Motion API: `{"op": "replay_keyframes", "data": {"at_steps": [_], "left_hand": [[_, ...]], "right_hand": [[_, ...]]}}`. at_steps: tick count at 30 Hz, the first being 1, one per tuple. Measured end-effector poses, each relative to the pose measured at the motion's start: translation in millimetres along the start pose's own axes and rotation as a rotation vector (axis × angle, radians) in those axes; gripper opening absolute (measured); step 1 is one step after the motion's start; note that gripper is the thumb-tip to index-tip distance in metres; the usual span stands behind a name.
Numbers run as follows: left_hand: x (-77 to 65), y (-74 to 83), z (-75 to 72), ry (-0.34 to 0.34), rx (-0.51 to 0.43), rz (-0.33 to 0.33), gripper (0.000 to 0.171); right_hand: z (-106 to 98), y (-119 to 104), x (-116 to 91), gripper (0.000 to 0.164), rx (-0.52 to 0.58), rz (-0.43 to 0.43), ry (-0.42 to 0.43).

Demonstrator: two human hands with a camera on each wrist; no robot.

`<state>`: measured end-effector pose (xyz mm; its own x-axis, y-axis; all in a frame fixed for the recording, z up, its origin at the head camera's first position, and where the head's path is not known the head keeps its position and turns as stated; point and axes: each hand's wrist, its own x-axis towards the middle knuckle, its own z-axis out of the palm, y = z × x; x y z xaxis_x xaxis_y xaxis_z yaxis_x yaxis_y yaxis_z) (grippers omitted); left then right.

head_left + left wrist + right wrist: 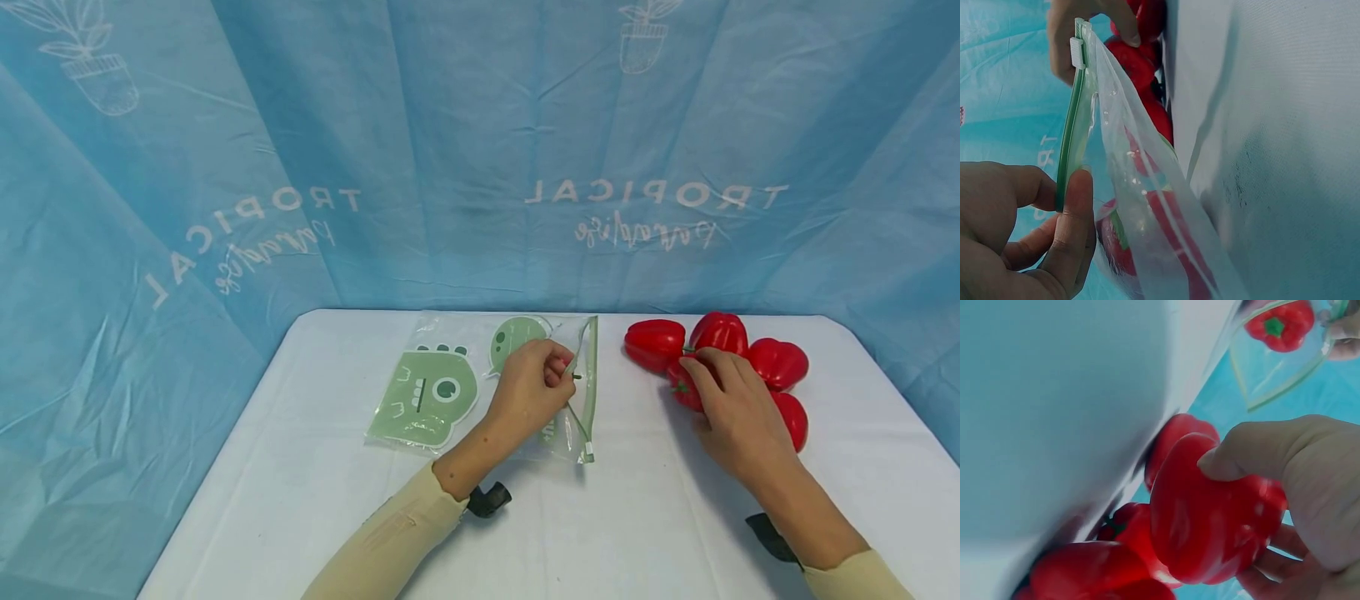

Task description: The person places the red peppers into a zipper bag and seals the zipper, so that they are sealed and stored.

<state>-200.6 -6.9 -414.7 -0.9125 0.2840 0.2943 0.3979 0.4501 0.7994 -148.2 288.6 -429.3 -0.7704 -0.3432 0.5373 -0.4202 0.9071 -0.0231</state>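
My left hand (531, 385) pinches the upper edge of a clear zip bag (420, 396) printed with green cartoon figures. In the left wrist view, its thumb and fingers hold the green zip strip (1072, 125), with a white slider (1077, 53) near the far end. The bag's mouth stands apart, and a red bell pepper (1282, 326) with a green stem shows within it in the right wrist view. Over at the right, my right hand (742, 408) grips another red bell pepper (1210, 512), thumb on top and fingers around its side.
Several more red bell peppers (655, 344) lie clustered around the right hand, close together on the white-covered table (285, 500). Blue printed cloth (465, 150) hangs behind the table and along its sides. Dark straps or mounts (489, 500) sit at both wrists.
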Motion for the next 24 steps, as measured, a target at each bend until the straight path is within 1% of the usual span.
{"op": "replay_keyframes", "data": {"at_steps": [7,13,20,24], "left_hand": [[-0.2,0.1,-0.6,-0.005,0.003,0.001,0.02],[-0.5,0.3,-0.5,-0.008,0.011,0.005,0.019],[-0.9,1.1,-1.2,-0.008,0.008,0.012,0.018],[-1.2,1.3,-0.9,-0.008,0.011,0.011,0.018]], "right_hand": [[-7,-12,3,0.115,0.047,0.006,-0.002],[-10,-21,3,0.119,0.105,0.029,-0.018],[-7,-29,4,0.117,0.154,0.073,-0.035],[-5,-31,5,0.115,0.17,0.075,-0.026]]}}
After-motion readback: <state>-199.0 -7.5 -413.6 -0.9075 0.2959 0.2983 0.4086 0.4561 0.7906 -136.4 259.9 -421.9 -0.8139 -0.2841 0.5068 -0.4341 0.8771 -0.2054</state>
